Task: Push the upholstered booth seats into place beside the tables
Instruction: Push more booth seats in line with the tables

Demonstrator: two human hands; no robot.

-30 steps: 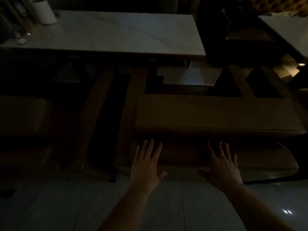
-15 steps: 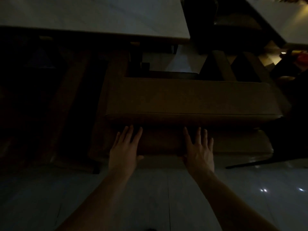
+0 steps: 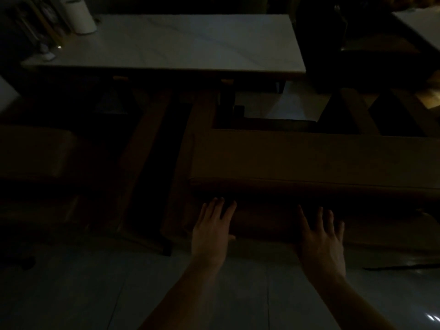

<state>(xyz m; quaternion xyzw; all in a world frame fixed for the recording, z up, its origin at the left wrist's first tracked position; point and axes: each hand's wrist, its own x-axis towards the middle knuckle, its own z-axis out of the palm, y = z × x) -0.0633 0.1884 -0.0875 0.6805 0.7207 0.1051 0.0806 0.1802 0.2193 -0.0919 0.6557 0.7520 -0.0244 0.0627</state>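
Note:
The scene is very dark. A brown upholstered booth seat [image 3: 309,160] lies across the middle right, its padded cushion on top and its front panel facing me. My left hand [image 3: 212,227] presses flat on that front panel near the seat's left end, fingers straight and spread. My right hand [image 3: 321,236] presses flat on the same panel further right, fingers also spread. A pale marble-look table [image 3: 178,44] stands just beyond the seat.
A white paper roll [image 3: 79,16] and small items stand at the table's far left. Another brown seat [image 3: 35,153] sits at the left. A second table [image 3: 419,22] and dark seat backs are at the upper right. Grey tiled floor [image 3: 95,294] lies below my arms.
The view has lifted and shifted, so the table top and paper roll show again. Both hands stay flat on the seat's front panel.

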